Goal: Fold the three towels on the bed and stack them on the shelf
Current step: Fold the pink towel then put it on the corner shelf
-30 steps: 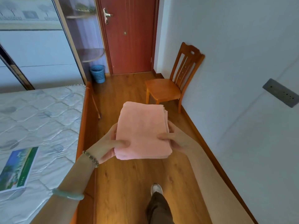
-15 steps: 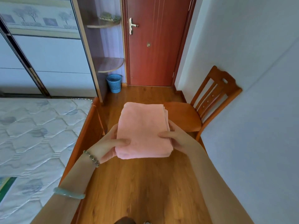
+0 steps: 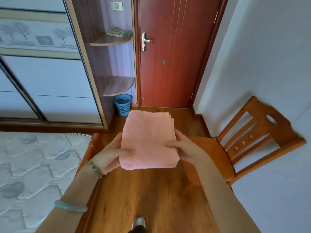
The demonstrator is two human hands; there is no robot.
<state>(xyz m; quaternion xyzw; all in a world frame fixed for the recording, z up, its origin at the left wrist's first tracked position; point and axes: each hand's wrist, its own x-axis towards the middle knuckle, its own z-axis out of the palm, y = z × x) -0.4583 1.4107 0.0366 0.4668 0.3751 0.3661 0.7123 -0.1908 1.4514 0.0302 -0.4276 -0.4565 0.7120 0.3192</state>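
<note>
A folded stack of pink towels is held flat in front of me above the wooden floor. My left hand grips its left edge, thumb on top. My right hand grips its right edge the same way. Ahead on the left stands a corner shelf unit with a lower shelf that is bare and an upper shelf holding a patterned folded cloth. The bed with its quilted mattress lies at my left; no towels show on the part in view.
A wooden chair stands against the right wall, close to my right arm. A blue waste basket sits on the floor under the shelves. A red door is shut straight ahead. A wardrobe with sliding doors fills the left.
I have walked forward along the bed toward the door and shelves. The chair is now beside me, the shelves are nearer. My grip on the towels is unchanged.
</note>
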